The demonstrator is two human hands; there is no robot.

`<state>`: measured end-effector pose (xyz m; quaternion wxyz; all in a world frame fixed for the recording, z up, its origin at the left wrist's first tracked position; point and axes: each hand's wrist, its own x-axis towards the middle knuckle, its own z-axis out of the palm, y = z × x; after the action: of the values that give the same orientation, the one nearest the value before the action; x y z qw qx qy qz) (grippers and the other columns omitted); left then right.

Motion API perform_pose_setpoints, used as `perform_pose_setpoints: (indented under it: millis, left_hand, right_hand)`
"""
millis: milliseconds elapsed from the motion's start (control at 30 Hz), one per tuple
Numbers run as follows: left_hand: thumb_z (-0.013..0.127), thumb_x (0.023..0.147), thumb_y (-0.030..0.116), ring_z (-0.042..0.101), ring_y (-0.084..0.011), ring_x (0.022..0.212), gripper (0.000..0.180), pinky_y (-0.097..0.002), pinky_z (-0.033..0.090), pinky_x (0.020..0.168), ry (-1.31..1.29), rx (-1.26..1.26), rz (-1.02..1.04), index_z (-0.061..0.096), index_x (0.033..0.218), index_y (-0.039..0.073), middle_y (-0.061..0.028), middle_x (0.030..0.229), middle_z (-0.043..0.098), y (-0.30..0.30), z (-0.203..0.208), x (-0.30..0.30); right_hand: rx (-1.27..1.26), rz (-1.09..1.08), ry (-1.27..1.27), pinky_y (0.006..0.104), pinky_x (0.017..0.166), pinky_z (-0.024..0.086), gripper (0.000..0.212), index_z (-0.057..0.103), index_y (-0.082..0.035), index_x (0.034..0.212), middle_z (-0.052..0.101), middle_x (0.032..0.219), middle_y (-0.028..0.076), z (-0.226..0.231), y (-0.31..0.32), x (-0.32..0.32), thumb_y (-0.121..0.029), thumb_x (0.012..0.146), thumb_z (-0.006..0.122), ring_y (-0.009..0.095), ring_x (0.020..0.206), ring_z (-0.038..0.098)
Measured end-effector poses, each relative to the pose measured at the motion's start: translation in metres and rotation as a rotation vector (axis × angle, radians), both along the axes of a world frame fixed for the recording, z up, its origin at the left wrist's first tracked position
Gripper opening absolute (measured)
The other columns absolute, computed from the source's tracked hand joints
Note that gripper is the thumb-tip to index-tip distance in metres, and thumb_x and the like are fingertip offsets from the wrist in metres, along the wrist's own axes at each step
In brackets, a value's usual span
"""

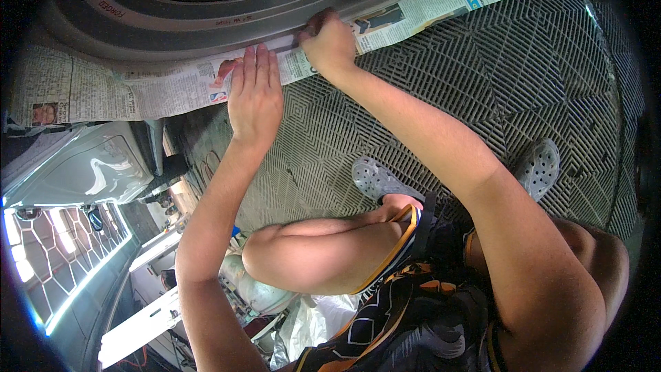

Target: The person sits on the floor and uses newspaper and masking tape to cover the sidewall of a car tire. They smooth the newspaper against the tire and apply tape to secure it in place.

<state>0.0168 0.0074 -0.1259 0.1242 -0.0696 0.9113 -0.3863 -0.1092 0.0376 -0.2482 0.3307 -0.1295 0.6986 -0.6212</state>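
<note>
Head: newspaper (pixel 294 65) lengthwise approx. L-R

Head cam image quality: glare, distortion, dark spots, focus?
Head view: corners fall to black; floor tiles appear bowed near the right edge; white glare streaks the glossy panel at left; wheel openings sit in deep shadow; left hand and right hand look reasonably sharp.

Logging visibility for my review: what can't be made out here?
All in the head view:
What the right hand may grip: hidden behind the hand itself.
Palm of the left hand: faces away.
Wheel, far part: cut off by the top edge.
Whatever lies under the newspaper: covered by it.
</note>
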Motion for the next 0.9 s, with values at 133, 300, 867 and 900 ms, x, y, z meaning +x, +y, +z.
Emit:
perform_pose_setpoints:
  millis: [133, 300, 867, 900]
  left_hand:
    - [0.058, 0.084, 0.007, 0.057, -0.0333, 0.133, 0.05, -0.046, 0.044, 0.11, 0.014, 0.038, -0.017, 0.062, 0.132, -0.006, -0.0197, 0.139, 0.062, -0.003, 0.001, 0.002]
    - [0.059, 0.083, 0.007, 0.057, -0.034, 0.133, 0.05, -0.0475, 0.043, 0.111, 0.016, 0.018, -0.025, 0.062, 0.132, -0.005, -0.019, 0.139, 0.063, -0.005, 0.001, 0.003]
    - [0.073, 0.081, 0.022, 0.047, -0.0277, 0.139, 0.063, -0.0455, 0.025, 0.119, 0.008, -0.095, 0.115, 0.06, 0.14, 0.004, -0.0074, 0.146, 0.058, 0.007, 0.013, 0.005]
    - [0.072, 0.082, 0.022, 0.048, -0.0276, 0.139, 0.062, -0.0458, 0.025, 0.119, -0.001, -0.098, 0.106, 0.06, 0.14, 0.005, -0.0072, 0.146, 0.058, 0.004, 0.012, 0.007]
  right_hand:
    - [-0.008, -0.004, 0.003, 0.0455, 0.085, 0.056, 0.032, 0.066, -0.002, 0.099, 0.074, 0.094, 0.02, -0.001, 0.0, 0.001, -0.021, 0.078, 0.081, 0.039, 0.093, 0.072]
    - [-0.014, -0.003, -0.009, 0.0451, 0.085, 0.055, 0.032, 0.066, -0.002, 0.099, 0.074, 0.095, 0.019, -0.002, 0.001, 0.001, -0.021, 0.077, 0.082, 0.038, 0.093, 0.072]
    - [-0.119, -0.014, 0.018, 0.0488, 0.088, 0.056, 0.063, 0.057, 0.006, 0.114, 0.073, 0.101, 0.025, -0.005, -0.005, 0.006, -0.027, 0.071, 0.088, 0.043, 0.099, 0.07]
    - [-0.106, -0.005, -0.009, 0.0464, 0.089, 0.056, 0.062, 0.059, 0.006, 0.114, 0.073, 0.104, 0.024, -0.006, -0.005, 0.005, -0.026, 0.071, 0.089, 0.041, 0.1, 0.071]
